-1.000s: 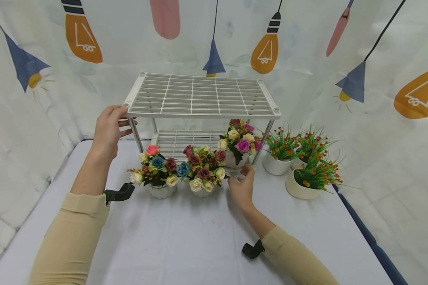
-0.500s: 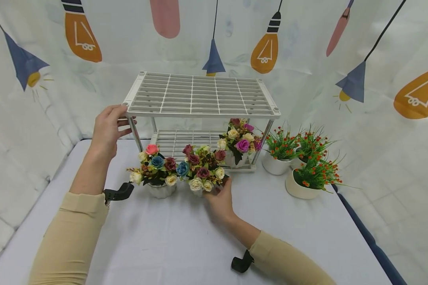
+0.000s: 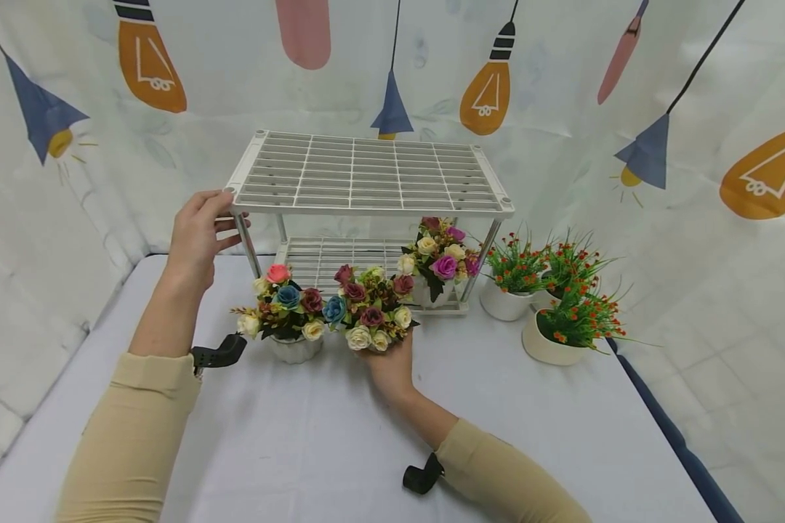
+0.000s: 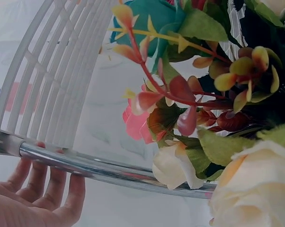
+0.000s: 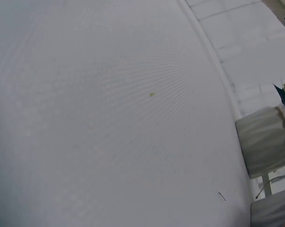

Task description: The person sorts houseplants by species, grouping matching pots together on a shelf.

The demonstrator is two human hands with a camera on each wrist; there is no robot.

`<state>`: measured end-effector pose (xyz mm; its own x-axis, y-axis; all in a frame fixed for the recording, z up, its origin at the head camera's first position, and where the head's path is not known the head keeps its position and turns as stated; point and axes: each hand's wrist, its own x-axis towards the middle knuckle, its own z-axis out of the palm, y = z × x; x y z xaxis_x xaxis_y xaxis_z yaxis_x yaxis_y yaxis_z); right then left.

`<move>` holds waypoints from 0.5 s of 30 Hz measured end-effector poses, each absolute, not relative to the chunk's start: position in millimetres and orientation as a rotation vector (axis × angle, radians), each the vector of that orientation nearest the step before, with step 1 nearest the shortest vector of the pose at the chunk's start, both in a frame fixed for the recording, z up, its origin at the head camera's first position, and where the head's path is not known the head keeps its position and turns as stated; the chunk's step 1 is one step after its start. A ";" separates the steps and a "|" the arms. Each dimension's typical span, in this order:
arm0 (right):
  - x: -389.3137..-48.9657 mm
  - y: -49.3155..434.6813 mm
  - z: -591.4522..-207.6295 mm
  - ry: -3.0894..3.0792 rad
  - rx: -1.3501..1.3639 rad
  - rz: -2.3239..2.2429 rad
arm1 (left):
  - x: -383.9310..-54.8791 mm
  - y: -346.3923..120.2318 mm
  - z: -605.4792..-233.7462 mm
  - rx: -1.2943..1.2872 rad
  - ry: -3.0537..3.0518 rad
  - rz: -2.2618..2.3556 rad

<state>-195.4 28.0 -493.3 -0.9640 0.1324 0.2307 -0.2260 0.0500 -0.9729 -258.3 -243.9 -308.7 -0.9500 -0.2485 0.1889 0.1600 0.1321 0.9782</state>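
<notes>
A white two-tier shelf rack stands on the table. My left hand holds its front left corner, with the fingers against the metal post. Below the middle of the rack's front, my right hand grips the potted artificial roses in burgundy, blue and cream. The flowers hide most of that pot and my fingertips; the right wrist view shows part of the pot beside a fingertip. To its left sits another rose pot, and a third, with purple and cream roses, stands on the lower tier's right end.
Several white pots of green grass with small red flowers cluster right of the rack. A white cloth covers the table, whose right edge runs diagonally. A printed curtain hangs behind.
My right hand has moved left from the purple rose pot on the lower tier to the middle rose pot and now grips it. My left hand has stayed at the rack's corner.
</notes>
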 end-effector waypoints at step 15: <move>-191.3 29.0 -489.6 -2.080 0.036 1.941 | -256.3 -240.9 -306.7 0.105 -2.099 -1.901</move>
<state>-191.3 29.0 -489.6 -0.9559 0.1813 0.2310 -0.2179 0.0892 -0.9719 -256.3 -240.9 -306.7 -0.9503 -0.2567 0.1760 0.1498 0.1184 0.9816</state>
